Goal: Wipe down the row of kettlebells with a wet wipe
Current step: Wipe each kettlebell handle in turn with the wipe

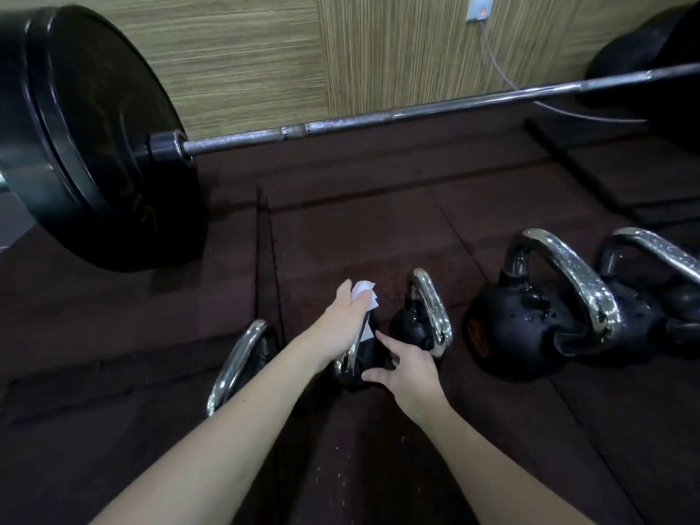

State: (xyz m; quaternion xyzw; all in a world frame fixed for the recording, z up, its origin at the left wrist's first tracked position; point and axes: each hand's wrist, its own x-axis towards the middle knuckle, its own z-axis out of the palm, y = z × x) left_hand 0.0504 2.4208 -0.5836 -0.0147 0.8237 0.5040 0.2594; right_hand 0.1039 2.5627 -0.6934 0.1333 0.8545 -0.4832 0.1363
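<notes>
Place: I see a gym.
Evidence: loaded barbell point(378, 121), chrome-handled kettlebells point(530, 320), dark rubber floor tiles point(360, 221).

A single wide-angle head-worn camera looked forward and steeply down at a dark rubber floor point(341, 229), close enough that both forearms reached in from the bottom edge. A barbell point(378, 121) crossed the upper frame before a wood-grain wall point(246, 51), its lines bowed by the lens. There was no second view.
</notes>
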